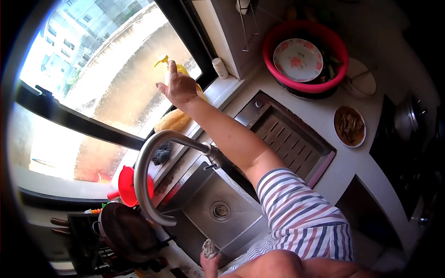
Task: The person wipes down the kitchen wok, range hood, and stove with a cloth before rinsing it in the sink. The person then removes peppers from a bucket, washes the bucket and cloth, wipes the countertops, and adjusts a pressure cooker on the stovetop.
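My right hand (180, 89) is stretched out to the windowsill, its fingers around a yellow pump bottle (184, 70). The bottle's yellow pump head sticks out beside my thumb, and the hand hides much of its body. Low in the view, my left hand (211, 265) is closed on a crumpled greyish-white cloth (210, 249) at the near edge of the steel sink (197, 236). A curved metal faucet (144, 173) arches over the sink.
A yellow sponge-like pad (172, 121), a dark scrubber (162, 153) and a white bottle (220, 68) line the sill. Red plastic ware (127, 185) and a dark round pan (125, 231) stand left. Rightward are a drain tray (289, 139), a pink basin (340, 78) and a food bowl (350, 127).
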The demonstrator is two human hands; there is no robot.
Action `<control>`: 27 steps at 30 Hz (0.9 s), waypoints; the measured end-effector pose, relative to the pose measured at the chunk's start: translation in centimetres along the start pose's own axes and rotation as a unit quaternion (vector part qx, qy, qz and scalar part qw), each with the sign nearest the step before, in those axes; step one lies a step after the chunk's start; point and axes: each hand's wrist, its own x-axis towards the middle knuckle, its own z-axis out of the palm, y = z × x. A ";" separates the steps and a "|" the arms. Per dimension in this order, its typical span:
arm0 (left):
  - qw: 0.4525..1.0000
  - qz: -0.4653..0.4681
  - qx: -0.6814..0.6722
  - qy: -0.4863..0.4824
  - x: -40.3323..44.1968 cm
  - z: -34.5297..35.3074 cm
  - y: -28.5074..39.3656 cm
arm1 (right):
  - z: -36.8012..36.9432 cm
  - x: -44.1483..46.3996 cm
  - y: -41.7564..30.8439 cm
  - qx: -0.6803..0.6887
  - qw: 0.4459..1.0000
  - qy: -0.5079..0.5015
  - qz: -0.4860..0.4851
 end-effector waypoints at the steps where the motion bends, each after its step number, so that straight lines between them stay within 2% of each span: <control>1: 1.000 -0.002 -0.002 -0.002 -0.1 0.2 0.2 | -0.6 -0.3 0.6 -0.002 1.000 -0.003 -0.001; 3: 1.000 -0.010 0.020 -0.003 -0.3 0.4 0.3 | -1.6 -1.0 1.9 0.099 0.990 0.087 -0.039; 4: 1.000 -0.012 0.013 0.001 0.1 0.3 -0.4 | -2.3 -1.1 3.2 0.052 0.993 0.093 -0.055; 5: 0.998 0.038 0.040 0.013 0.7 0.2 -1.7 | -2.8 -0.7 5.0 0.004 0.992 0.099 -0.075; 7: 0.994 0.082 0.061 0.030 1.1 0.2 -2.5 | -2.3 0.6 9.0 -0.170 0.983 0.020 -0.069; 9: 0.995 0.047 0.084 0.037 1.0 -0.1 -2.5 | -1.4 2.7 13.0 -0.268 0.955 -0.118 -0.049; 11: 0.997 0.003 0.069 0.032 0.5 0.0 -0.5 | -2.0 4.5 14.8 -0.319 0.920 -0.227 -0.011; 13: 0.997 0.022 0.067 0.043 1.3 0.1 -1.1 | -1.8 5.3 16.8 -0.335 0.898 -0.278 -0.072; 15: 0.997 0.045 0.047 0.051 2.3 0.5 -3.3 | -1.0 5.6 16.9 -0.358 0.890 -0.269 -0.085; 18: 0.999 0.009 0.014 0.036 3.4 0.8 -5.8 | -1.4 5.6 16.8 -0.385 0.872 -0.274 -0.130; 20: 0.995 0.009 0.072 0.063 2.5 0.8 -2.6 | -1.8 5.7 15.6 -0.368 0.892 -0.221 -0.144; 23: 0.998 -0.039 0.020 0.041 1.8 0.8 0.7 | -2.6 6.7 13.6 -0.353 0.904 -0.162 -0.180; 25: 0.999 -0.017 0.021 0.041 2.4 0.6 -1.0 | -2.7 7.3 13.0 -0.348 0.907 -0.129 -0.202; 27: 0.998 0.010 0.035 0.050 2.7 0.5 -1.3 | -2.5 7.7 12.9 -0.338 0.911 -0.137 -0.191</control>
